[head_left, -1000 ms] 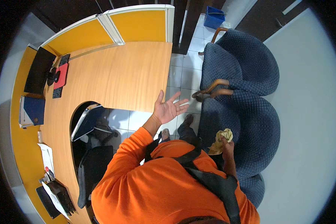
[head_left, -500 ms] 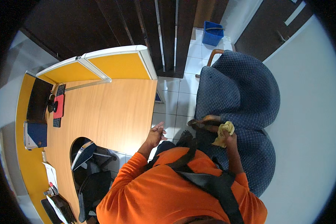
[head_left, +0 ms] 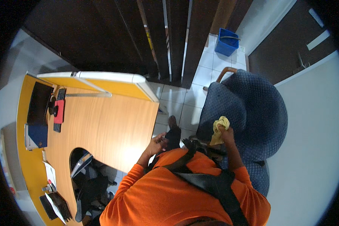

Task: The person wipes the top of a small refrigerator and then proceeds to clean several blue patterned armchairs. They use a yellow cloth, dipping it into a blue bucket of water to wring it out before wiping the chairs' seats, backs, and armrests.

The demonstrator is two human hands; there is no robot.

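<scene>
A crumpled yellow cloth (head_left: 217, 130) is gripped in my right hand (head_left: 227, 136), which is closed round it. That hand is over the seat of a blue patterned chair (head_left: 258, 109), close to its front. My left hand (head_left: 155, 145) holds nothing I can see; its fingers are loosely bent and apart. It hangs beside the edge of the wooden desk (head_left: 128, 116), over my dark-clothed leg. Below it, my foot (head_left: 172, 120) is on the white tiled floor (head_left: 192, 107).
A blue bucket (head_left: 226, 43) stands beyond the chair, near a dark door (head_left: 290, 45). Yellow partitions (head_left: 128, 87) edge the desk. A monitor (head_left: 40, 101), a red pad (head_left: 59, 111) and folders (head_left: 36, 136) are at the left. A black office chair (head_left: 96, 192) is tucked under it.
I have moved forward along the chairs, and my foot now shows ahead. My right hand has carried the cloth from the nearer chair toward the farther one. My left hand's fingers are more bent.
</scene>
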